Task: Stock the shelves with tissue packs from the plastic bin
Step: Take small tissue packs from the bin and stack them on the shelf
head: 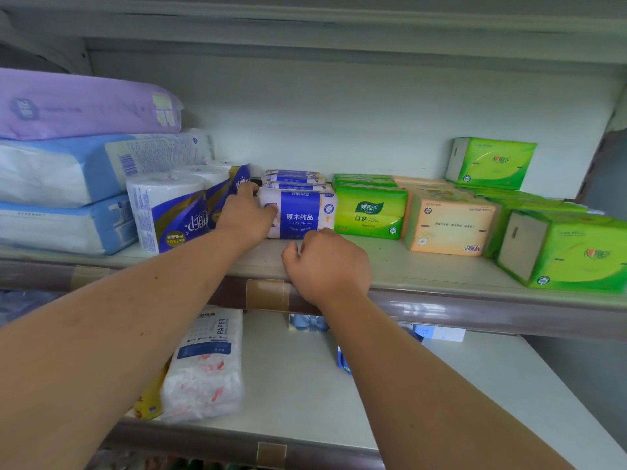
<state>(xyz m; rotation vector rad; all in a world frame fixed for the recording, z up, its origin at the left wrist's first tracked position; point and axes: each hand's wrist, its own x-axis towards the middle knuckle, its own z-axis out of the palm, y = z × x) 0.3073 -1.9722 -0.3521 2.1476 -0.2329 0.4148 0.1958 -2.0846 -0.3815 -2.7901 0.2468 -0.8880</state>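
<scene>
A blue and white tissue pack (300,215) stands on the upper shelf (400,266), with more packs of the same kind (292,178) stacked behind it. My left hand (247,215) holds the pack's left end, thumb on its front face and fingers reaching along its side. My right hand (327,266) hovers over the shelf's front, fingers curled, knuckles at the pack's lower right front edge, with nothing in it. The plastic bin is out of view.
Toilet roll packs (169,208) and large blue and purple packs (68,164) fill the shelf's left. Green packs (371,210), an orange pack (451,225) and green boxes (563,249) stand to the right. On the lower shelf (441,385) lies a white paper pack (205,364).
</scene>
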